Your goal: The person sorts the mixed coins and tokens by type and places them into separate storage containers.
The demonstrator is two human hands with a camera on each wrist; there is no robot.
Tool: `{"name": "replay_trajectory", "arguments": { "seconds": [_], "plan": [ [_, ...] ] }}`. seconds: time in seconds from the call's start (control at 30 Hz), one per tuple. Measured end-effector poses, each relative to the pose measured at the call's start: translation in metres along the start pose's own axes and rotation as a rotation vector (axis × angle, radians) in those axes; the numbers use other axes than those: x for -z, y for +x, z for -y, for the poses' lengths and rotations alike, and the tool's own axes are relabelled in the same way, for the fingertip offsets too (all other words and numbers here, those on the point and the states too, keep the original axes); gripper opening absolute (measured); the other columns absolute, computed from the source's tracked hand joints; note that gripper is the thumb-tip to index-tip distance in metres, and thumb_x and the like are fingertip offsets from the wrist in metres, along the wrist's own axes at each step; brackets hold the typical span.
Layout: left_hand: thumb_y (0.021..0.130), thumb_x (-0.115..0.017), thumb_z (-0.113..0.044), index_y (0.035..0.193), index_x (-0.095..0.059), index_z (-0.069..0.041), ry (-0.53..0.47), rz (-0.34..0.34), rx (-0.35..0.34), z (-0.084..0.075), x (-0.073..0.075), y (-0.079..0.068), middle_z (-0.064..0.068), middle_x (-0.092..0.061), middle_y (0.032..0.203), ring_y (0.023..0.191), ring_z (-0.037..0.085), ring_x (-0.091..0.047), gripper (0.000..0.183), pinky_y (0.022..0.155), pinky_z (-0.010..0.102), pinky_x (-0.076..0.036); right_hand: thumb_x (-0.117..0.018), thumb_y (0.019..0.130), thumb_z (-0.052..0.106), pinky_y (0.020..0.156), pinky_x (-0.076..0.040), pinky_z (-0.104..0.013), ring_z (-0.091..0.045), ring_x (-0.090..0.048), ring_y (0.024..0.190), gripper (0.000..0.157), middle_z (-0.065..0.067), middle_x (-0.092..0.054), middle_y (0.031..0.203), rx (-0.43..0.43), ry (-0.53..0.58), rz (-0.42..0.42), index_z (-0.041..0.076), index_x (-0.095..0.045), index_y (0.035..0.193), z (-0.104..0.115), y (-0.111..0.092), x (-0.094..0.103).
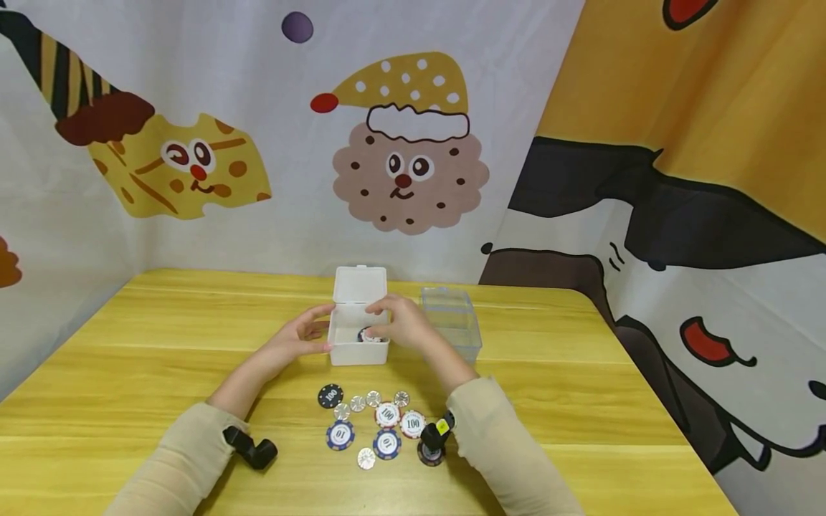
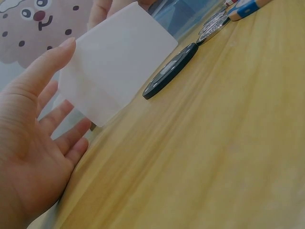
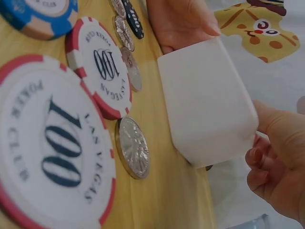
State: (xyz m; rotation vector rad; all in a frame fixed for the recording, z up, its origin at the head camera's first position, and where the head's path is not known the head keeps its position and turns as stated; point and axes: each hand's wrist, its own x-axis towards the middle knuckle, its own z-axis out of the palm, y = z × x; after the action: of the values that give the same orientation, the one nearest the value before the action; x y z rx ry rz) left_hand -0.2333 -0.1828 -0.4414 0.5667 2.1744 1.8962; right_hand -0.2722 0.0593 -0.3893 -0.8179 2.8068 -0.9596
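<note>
A white lidded box (image 1: 358,353) stands on the table with its lid (image 1: 360,284) raised at the back. Inside lies a poker chip (image 1: 366,335), partly covered by my right hand (image 1: 408,324). That hand reaches over the box's right side, thumb at the chip and fingers spread apart from the thumb. My left hand (image 1: 298,335) is at the left side, its thumb touching the front corner and the other fingers loosely extended along the wall. In the left wrist view the box (image 2: 114,62) hides part of the right hand.
In front of the box lie a black chip (image 1: 330,395), blue chips (image 1: 340,435), red-edged chips (image 1: 413,424) and several silver coins (image 1: 366,459). Another dark chip (image 1: 431,454) is partly hidden by the right wrist camera. A clear plastic box (image 1: 452,322) stands to the right.
</note>
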Motion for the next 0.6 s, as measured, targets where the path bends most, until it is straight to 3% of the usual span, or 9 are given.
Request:
{"name": "replay_trajectory", "arguments": {
  "seconds": [0.3, 0.5, 0.6],
  "plan": [
    [0.081, -0.065, -0.007, 0.141, -0.026, -0.011, -0.017, 0.006, 0.004, 0.0, 0.0, 0.0, 0.019, -0.03, 0.14, 0.122, 0.039, -0.032, 0.072, 0.097, 0.055, -0.026, -0.073, 0.076, 0.026, 0.056, -0.043, -0.026, -0.015, -0.047, 0.067, 0.041, -0.006, -0.058, 0.105, 0.091, 0.089, -0.028, 0.011, -0.063, 0.112, 0.007, -0.021, 0.014],
    [0.082, -0.063, -0.005, 0.141, -0.023, -0.005, -0.021, 0.019, 0.004, -0.022, -0.006, -0.006, 0.024, -0.029, 0.139, 0.121, 0.042, -0.032, 0.072, 0.096, 0.055, -0.028, -0.074, 0.074, 0.023, 0.052, -0.042, -0.025, -0.015, -0.044, 0.06, 0.04, -0.002, -0.058, 0.103, 0.145, 0.105, -0.041, 0.01, -0.063, 0.111, 0.007, -0.035, 0.021],
    [0.082, -0.063, -0.004, 0.141, -0.023, -0.004, -0.024, 0.019, 0.0, -0.024, -0.006, -0.006, 0.024, -0.029, 0.139, 0.121, 0.042, -0.032, 0.071, 0.096, 0.054, -0.028, -0.074, 0.073, 0.025, 0.052, -0.042, -0.024, -0.014, -0.044, 0.059, 0.04, 0.002, -0.059, 0.103, 0.157, 0.106, -0.039, 0.012, -0.064, 0.11, 0.005, -0.042, 0.022]
  ]
}}
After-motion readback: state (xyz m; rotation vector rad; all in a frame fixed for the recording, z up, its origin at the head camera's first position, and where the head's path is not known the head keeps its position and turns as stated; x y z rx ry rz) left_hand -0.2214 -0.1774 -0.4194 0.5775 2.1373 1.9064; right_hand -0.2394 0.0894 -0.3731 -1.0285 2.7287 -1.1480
